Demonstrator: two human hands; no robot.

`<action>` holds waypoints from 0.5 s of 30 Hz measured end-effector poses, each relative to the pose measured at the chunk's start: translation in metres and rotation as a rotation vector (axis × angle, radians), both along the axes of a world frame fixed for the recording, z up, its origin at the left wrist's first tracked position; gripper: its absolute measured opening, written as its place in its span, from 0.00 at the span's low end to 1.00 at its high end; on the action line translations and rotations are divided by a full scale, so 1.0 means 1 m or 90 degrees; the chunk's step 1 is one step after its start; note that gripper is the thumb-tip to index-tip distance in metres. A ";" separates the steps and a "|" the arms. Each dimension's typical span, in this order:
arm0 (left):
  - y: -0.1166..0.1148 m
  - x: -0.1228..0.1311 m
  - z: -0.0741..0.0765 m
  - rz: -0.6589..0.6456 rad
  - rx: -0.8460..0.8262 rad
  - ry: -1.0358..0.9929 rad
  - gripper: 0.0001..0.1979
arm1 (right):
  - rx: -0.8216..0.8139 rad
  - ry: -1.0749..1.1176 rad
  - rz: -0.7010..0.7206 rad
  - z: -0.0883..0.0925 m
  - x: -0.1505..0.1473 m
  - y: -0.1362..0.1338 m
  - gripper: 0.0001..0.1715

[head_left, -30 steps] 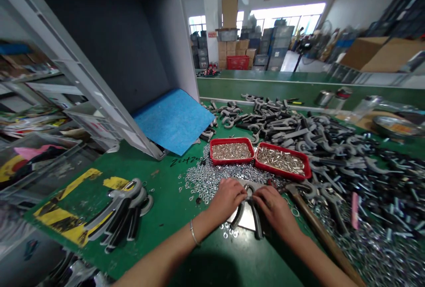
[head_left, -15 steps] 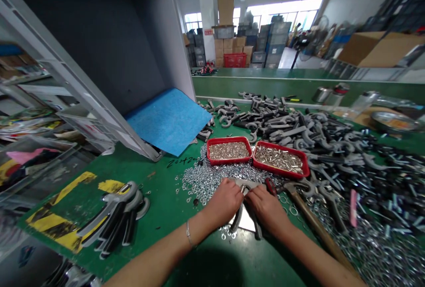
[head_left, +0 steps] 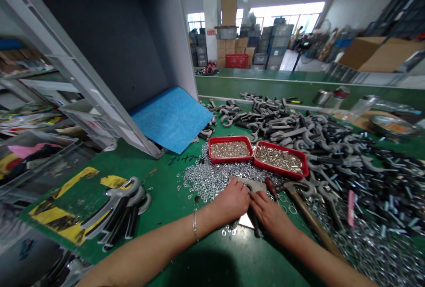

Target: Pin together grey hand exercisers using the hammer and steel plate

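My left hand (head_left: 232, 201) and my right hand (head_left: 269, 214) meet over a grey-and-black handled tool part (head_left: 254, 226) that lies on a small metal plate (head_left: 254, 185) on the green table (head_left: 186, 251). Both hands are closed on the part, fingers pressed together at its upper end. A heap of small silver nuts (head_left: 206, 177) spreads just beyond my left hand. Two red trays, the left red tray (head_left: 230, 149) and the right red tray (head_left: 280, 159), hold small metal pieces behind the plate.
A wooden-handled hammer (head_left: 310, 218) lies right of my right hand. A big pile of grey and black handle parts (head_left: 318, 141) covers the table's right. Finished tools (head_left: 122, 209) lie stacked at the left. A grey bin with a blue sheet (head_left: 171, 118) stands behind.
My hands have drawn closer together over the part, and the handles under them look more closed. The view has shifted slightly.
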State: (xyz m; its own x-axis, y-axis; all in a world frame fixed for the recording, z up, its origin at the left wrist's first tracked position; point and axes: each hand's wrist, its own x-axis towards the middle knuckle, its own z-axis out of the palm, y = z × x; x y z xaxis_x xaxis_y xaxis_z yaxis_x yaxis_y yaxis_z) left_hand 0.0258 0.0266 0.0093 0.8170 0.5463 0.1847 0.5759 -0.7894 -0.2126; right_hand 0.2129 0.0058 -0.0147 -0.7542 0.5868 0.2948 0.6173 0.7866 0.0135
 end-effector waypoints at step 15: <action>-0.003 -0.036 -0.008 0.170 -0.353 -0.397 0.12 | -0.075 -0.057 -0.058 -0.003 -0.001 -0.014 0.27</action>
State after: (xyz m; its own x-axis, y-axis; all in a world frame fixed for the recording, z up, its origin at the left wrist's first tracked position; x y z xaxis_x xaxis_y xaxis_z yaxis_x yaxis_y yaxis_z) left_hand -0.0102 0.0234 0.0008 0.4880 0.8482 0.2058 0.6390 -0.5079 0.5777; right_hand 0.2117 -0.0081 -0.0180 -0.7162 0.6806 0.1543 0.6868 0.7267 -0.0178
